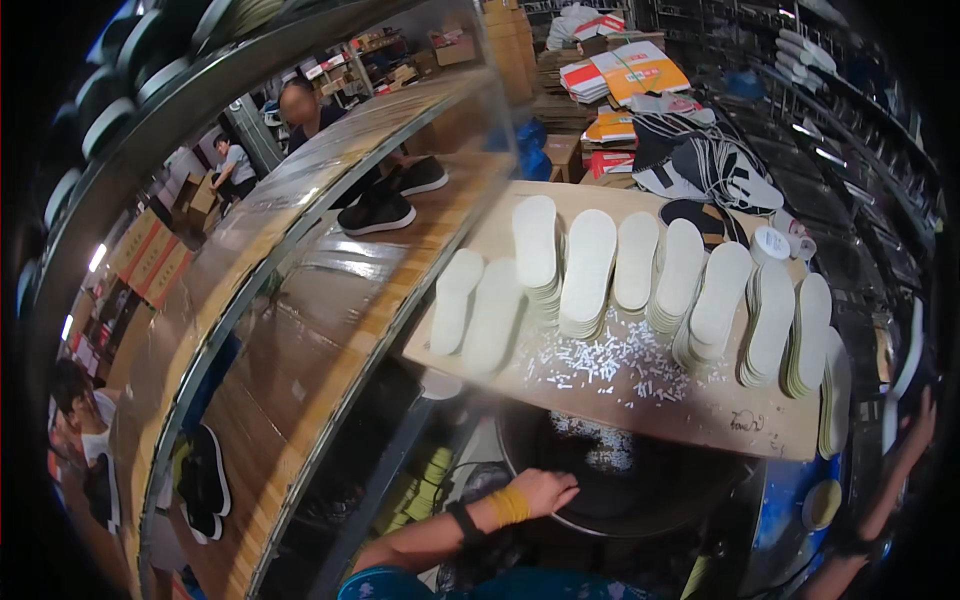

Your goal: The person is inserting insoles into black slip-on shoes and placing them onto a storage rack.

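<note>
My left hand (545, 492), with yellow rubber bands and a black band at the wrist, is curled closed over the near left side of a dark round basin (640, 505). Nothing shows sticking out of its fingers. Far to the right, my right hand (918, 428) is raised beside the rack, fingers stretched upward, close to a curved white strip (890, 415). Between them stands a board-topped table (480, 375) bearing several stacks of cream insoles (588, 265). Small white bits (600, 355) lie scattered before the stacks, and more lie in the basin.
A slanting conveyor or shelf (300, 370) with a wooden bed and clear covering runs along the left, carrying black shoes (378, 212). Shoe uppers (715, 165) and a white round container (770, 243) sit at the table's back. Dark racks (850, 130) line the right. Other people are at far left.
</note>
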Tool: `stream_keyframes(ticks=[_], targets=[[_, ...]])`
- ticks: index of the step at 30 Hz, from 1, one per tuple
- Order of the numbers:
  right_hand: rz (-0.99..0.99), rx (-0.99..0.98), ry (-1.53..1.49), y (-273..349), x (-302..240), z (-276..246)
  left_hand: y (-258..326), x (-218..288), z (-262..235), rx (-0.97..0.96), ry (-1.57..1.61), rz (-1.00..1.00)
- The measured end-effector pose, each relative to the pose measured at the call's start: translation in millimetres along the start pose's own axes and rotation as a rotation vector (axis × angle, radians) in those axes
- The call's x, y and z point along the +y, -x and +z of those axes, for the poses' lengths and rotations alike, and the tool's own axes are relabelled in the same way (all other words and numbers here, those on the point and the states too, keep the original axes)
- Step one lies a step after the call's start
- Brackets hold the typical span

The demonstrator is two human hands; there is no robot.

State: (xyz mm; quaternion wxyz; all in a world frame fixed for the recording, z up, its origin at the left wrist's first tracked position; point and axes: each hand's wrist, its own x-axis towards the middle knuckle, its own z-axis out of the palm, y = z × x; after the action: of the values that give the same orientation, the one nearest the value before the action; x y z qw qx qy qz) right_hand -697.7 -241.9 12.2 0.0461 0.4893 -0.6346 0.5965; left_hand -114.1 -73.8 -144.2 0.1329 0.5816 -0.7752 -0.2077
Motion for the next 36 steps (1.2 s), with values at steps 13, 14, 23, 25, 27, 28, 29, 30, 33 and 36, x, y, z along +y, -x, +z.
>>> stream_keyframes(ticks=[13,14,23,25,27,28,29,30,33,36], targets=[[-0.853,-0.808,-0.183,371,-288,68,27,46,-84,0.5,1.08,-0.119],[-0.797,-0.949,-0.165,386,-280,74,29,38,-77,0.421,1.108,-0.262],[-0.186,-1.075,-0.065,344,-250,34,56,1,-76,0.423,0.224,-0.241],[-0.141,-0.835,0.3,321,-194,16,57,8,-73,0.367,0.305,-0.247],[0.181,-0.79,0.846,292,-162,-22,42,42,-73,0.229,0.039,-0.193],[0.305,-0.792,1.077,287,-118,-44,33,53,-68,0.201,-0.018,-0.236],[0.389,-0.737,1.164,285,-68,-77,19,60,-62,0.172,-0.07,-0.268],[0.465,-0.693,1.215,287,-43,-100,9,57,-55,0.056,-0.084,-0.252],[0.521,-0.699,1.31,311,4,-136,-8,53,-37,0.074,-0.145,-0.302],[0.478,-0.535,1.175,316,0,-135,-4,35,-29,0.152,-0.125,-0.268]])
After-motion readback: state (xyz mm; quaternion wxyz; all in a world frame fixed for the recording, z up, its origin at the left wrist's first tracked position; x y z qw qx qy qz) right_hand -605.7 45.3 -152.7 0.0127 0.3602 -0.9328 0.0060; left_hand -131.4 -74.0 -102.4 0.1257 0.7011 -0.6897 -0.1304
